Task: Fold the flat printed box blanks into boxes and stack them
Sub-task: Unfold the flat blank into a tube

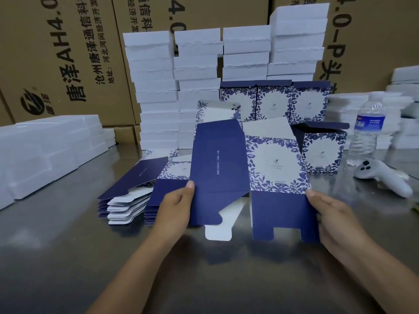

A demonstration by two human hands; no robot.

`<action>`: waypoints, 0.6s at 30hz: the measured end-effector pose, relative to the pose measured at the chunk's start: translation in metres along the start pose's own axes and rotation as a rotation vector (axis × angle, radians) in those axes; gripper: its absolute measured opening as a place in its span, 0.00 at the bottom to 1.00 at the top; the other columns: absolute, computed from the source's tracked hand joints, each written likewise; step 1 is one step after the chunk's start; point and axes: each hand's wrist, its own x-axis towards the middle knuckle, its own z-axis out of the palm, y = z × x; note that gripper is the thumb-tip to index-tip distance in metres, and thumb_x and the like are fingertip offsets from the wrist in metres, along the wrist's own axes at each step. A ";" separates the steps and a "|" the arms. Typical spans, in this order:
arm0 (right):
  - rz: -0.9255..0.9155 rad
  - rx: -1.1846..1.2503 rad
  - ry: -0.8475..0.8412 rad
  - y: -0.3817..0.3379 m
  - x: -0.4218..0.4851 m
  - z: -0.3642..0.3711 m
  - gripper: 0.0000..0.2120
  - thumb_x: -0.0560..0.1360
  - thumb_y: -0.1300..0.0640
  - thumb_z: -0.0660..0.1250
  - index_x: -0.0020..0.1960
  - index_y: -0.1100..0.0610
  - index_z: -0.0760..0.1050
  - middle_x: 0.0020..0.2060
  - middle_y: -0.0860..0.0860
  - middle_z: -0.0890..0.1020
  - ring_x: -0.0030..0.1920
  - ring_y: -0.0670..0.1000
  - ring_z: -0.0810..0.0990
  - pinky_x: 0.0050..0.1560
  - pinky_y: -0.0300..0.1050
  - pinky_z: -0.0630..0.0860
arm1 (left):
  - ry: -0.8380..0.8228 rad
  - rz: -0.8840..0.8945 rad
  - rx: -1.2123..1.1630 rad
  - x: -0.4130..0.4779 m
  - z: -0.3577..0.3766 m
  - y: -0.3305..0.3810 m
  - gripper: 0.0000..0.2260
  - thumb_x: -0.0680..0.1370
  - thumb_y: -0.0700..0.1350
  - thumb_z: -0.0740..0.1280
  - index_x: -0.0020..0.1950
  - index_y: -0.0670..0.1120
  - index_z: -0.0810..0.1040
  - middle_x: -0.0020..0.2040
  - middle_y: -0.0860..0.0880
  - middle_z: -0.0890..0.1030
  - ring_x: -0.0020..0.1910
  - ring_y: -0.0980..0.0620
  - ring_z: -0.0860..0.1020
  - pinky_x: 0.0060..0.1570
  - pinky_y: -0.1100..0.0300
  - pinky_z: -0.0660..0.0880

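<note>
The brown cartons walling my 10 to 12 o'clock carry black print, "唐泽AH4.0" in large characters, beside it a line starting "沧州唐泽通信科" and a smaller one reading "地址:河北河间经济开发". The blank I hold upright at centre, above the steel table, has a thin white line of text down its navy panel and a small logo on the floral panel, both too small to read. My left hand pinches the navy panel at its lower left edge, thumb flat on the front. My right hand pinches the lower right corner of the floral panel, thumb on top; the fingers of both hands lie behind the card, so I judge them curled round it rather than see them. The card is matte, navy on one panel, with blue leaves framing a white field on the next, notched flaps hanging below and white on the inside. At 9 o'clock of it lies a fanned pile of flat blanks. Folded boxes stand in a row at 12 o'clock, and one open-topped box at 2. White foam trays rise in stacks behind. A clear bottle with a blue label stands at 2 o'clock, and a grey controller lies at 3.
</note>
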 end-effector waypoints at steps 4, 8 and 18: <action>0.022 -0.038 0.068 0.001 0.003 -0.003 0.11 0.80 0.59 0.60 0.48 0.61 0.79 0.38 0.51 0.85 0.35 0.48 0.83 0.35 0.38 0.78 | -0.075 0.072 -0.091 -0.002 0.000 0.001 0.23 0.82 0.52 0.56 0.48 0.32 0.76 0.45 0.37 0.82 0.41 0.49 0.76 0.45 0.56 0.70; -0.007 -0.166 0.132 0.005 0.006 -0.006 0.16 0.79 0.54 0.62 0.40 0.59 0.82 0.40 0.53 0.85 0.41 0.54 0.82 0.51 0.54 0.77 | -0.137 0.084 -0.130 -0.003 -0.001 -0.002 0.21 0.82 0.52 0.57 0.46 0.35 0.79 0.45 0.41 0.84 0.41 0.49 0.79 0.46 0.55 0.73; -0.035 -0.241 0.064 0.005 0.005 -0.010 0.20 0.80 0.55 0.61 0.34 0.46 0.84 0.35 0.46 0.85 0.34 0.44 0.83 0.36 0.39 0.80 | -0.076 0.012 -0.159 -0.004 0.005 -0.002 0.23 0.81 0.55 0.56 0.46 0.36 0.79 0.42 0.42 0.84 0.40 0.47 0.81 0.46 0.53 0.76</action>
